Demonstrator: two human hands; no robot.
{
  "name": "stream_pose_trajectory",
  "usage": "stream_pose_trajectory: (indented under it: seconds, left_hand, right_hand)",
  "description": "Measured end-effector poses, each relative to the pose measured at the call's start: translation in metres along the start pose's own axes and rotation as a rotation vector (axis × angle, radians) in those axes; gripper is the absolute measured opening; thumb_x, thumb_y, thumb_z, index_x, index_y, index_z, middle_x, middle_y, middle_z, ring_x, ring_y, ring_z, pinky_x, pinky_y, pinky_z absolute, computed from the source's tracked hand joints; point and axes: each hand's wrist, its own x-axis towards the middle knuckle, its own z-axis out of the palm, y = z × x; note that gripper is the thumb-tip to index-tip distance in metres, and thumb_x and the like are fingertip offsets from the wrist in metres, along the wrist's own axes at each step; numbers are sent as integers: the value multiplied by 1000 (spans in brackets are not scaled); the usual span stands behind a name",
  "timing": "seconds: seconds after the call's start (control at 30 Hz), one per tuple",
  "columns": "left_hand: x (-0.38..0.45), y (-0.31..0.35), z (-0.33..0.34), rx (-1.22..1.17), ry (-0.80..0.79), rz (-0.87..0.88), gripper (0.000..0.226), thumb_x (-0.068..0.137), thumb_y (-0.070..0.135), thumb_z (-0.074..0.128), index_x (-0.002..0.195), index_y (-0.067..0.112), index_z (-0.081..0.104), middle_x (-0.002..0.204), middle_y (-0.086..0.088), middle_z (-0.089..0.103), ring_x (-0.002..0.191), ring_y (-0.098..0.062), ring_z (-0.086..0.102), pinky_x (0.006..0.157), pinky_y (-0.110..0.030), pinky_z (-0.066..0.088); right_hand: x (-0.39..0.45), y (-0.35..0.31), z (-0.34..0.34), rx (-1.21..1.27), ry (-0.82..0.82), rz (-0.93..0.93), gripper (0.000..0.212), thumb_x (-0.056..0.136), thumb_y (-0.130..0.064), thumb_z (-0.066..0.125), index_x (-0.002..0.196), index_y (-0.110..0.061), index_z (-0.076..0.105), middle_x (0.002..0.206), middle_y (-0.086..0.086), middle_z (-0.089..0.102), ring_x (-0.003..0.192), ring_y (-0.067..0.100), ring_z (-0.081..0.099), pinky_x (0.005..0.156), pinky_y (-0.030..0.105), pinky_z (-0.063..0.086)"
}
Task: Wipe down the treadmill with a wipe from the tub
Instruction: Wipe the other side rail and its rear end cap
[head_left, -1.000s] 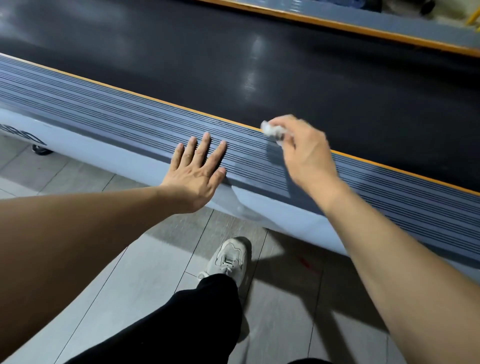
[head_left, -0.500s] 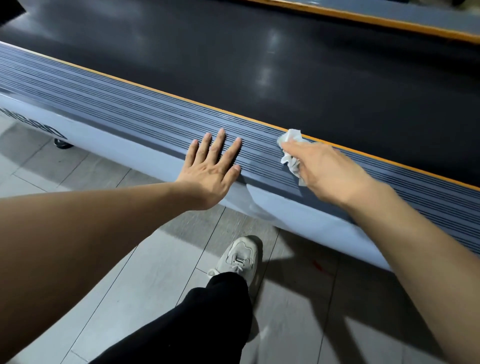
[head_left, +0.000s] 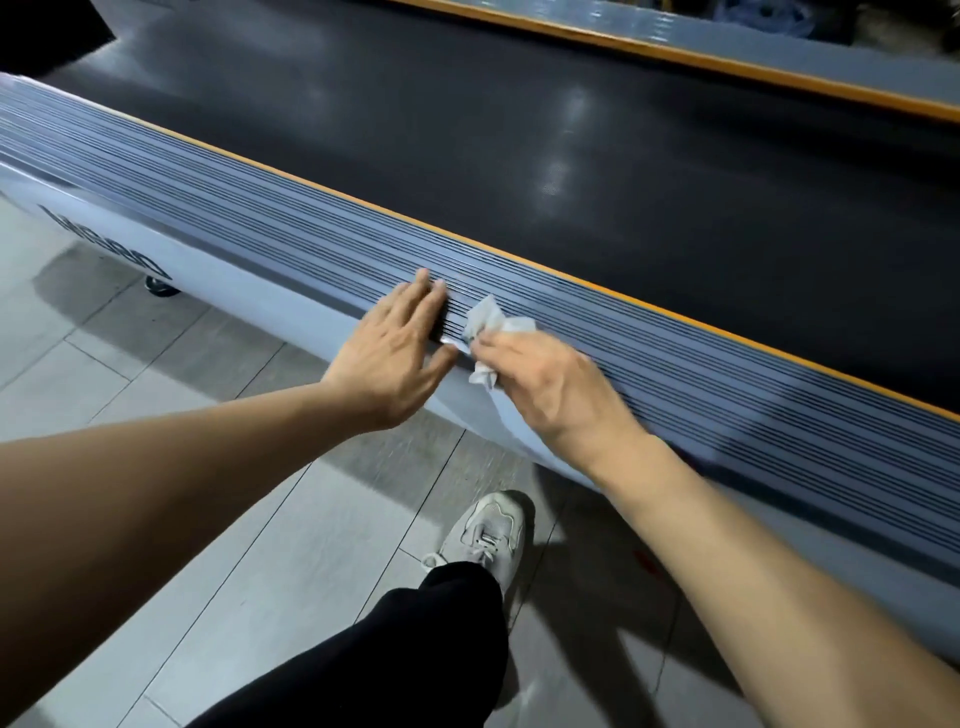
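Note:
The treadmill lies across the view, with a black belt (head_left: 519, 171) and a grey ribbed side rail (head_left: 260, 228) edged in orange. A crumpled white wipe (head_left: 493, 322) is pressed on the near part of that rail. My right hand (head_left: 540, 384) grips the wipe, fingers curled round it. My left hand (head_left: 395, 353) lies flat on the rail just left of the wipe, fingers straight and close together. The tub is not in view.
The far side rail (head_left: 727, 47) runs along the top with its orange edge. A small wheel (head_left: 161, 286) sits under the treadmill at the left. My leg in black trousers and a pale shoe (head_left: 488, 535) stand on the grey tiled floor (head_left: 130, 415).
My right hand has drawn the wipe leftward and down across the rail, up to my left hand. The left hand's fingers have closed together. The camera view has shifted along the treadmill.

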Motion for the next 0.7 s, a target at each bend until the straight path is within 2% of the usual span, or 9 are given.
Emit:
stream_pose_trajectory:
  seconds: [0.07,0.13,0.2,0.3,0.4,0.5,0.57,0.6,0.7]
  left_hand:
    - [-7,-19,-1,74,7,-52,74,102,59,21,163,25,-3,170,-5,-11,157,-20,-9,127,-34,-5]
    - [-10,-38,-5,94,-10,-132,68,102,62,14,162,38,-5,169,-7,-14,157,-25,-11,127,-39,-5]
    - [-12,-52,-11,50,-50,-199,63,101,64,14,158,48,-8,169,-8,-17,156,-26,-15,127,-41,-4]
    - [-11,-56,-14,32,-118,-182,63,98,64,12,154,54,-16,166,-5,-26,154,-24,-23,125,-40,-6]
    - [-8,-58,-17,33,-169,-197,60,103,60,14,152,54,-20,164,-4,-30,152,-24,-25,124,-40,-9]
    - [-7,-57,-21,49,-205,-191,60,106,54,16,152,53,-23,164,-5,-32,152,-26,-25,124,-41,-8]
    - [-6,-56,-20,56,-195,-194,61,106,53,16,151,52,-25,163,-6,-33,152,-26,-26,124,-43,-7]
    - [-5,-55,-19,61,-194,-194,61,106,54,16,151,52,-25,163,-6,-34,152,-27,-26,124,-43,-7]
    - [-10,-57,-17,62,-189,-189,62,106,54,16,151,52,-26,162,-5,-35,151,-26,-28,123,-42,-9]
  right_hand:
    - [3,16,-4,-21,-3,44,31,97,-11,56,123,-21,70,126,4,69,114,27,63,91,36,51]
    - [12,49,-19,-7,111,287,26,95,-9,51,106,-23,71,111,9,69,104,32,62,85,39,51]
    - [20,62,-24,-34,204,474,27,95,-6,49,109,-15,69,109,12,67,101,36,59,80,40,49]
    - [28,17,-4,-48,45,257,34,98,-3,46,121,-15,69,122,9,67,111,29,60,83,32,45]
    - [22,-9,12,42,-18,-10,35,102,-11,48,128,-23,68,133,3,65,118,24,59,92,36,50]
    - [38,22,-2,-38,66,175,25,101,-28,44,96,-30,69,109,-2,66,101,26,60,74,33,42]
    - [49,39,-13,-35,147,427,24,100,-23,45,100,-27,68,102,3,62,97,30,56,71,33,32]
    - [52,40,-11,-59,172,453,26,100,-17,45,109,-23,69,105,8,62,96,30,55,71,33,32]
    - [45,2,8,-22,8,205,32,100,-11,46,122,-19,68,120,7,66,107,27,60,83,34,46]
